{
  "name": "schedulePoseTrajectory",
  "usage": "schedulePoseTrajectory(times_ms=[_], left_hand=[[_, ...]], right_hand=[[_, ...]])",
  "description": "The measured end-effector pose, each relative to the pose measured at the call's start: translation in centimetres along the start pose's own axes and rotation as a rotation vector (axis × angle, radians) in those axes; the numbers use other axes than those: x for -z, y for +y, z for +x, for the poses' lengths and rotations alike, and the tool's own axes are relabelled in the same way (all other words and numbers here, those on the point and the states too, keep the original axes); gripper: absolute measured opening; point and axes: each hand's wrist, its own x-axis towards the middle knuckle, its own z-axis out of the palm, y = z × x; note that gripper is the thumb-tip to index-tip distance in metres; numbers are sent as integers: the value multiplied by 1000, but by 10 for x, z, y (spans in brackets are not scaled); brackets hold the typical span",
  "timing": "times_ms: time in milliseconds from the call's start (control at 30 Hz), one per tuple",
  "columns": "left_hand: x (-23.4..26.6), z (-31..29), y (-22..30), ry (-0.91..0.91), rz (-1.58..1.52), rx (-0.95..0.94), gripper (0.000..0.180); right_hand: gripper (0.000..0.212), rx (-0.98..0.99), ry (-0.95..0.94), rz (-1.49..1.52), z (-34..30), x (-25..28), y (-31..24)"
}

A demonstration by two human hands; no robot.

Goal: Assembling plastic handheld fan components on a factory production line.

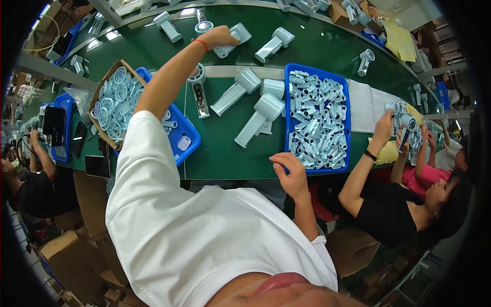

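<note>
My left hand (pixel 220 37), a red cord at its wrist, reaches far across the green bench and is closed on a pale blue handheld fan housing (pixel 240 34). My right hand (pixel 291 174) hovers near the front edge with its fingers curled in and nothing visible in them. Closest to it is a blue tray (pixel 288 117) heaped with small pale blue parts (pixel 317 123). Between my arms lie several closed fan housings (pixel 260 120). Beside them is an opened fan handle (pixel 201 94) with its inner parts showing.
At left, a cardboard box (pixel 94 115) of pale rings rests on another blue tray (pixel 192 146). More fan housings (pixel 276 45) lie on the far green surface (pixel 317 48). A white cloth (pixel 365 105) lies right of the parts tray. A co-worker (pixel 394 204) handles fan parts at right.
</note>
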Motion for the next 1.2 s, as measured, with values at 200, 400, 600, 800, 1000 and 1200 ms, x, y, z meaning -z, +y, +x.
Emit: schedulePoseTrajectory(times_ms=[200,400,600,800,1000,1200], left_hand=[[-36,-77,1,125,298,-216,51],[19,0,-49,803,557,-315,48],[22,65,-116,422,616,-210,69],[12,65,-87,575,680,-312,46],[21,14,-65,611,663,-429,32],[-4,-99,4,629,323,-301,46]], right_hand=[[14,-107,142,-91,21,35,21],[26,71,335,-446,60,47,64],[46,43,186,-602,79,40,80],[28,-110,193,-790,73,41,83],[12,-40,384,-583,62,46,83],[14,-109,476,-401,56,40,70]])
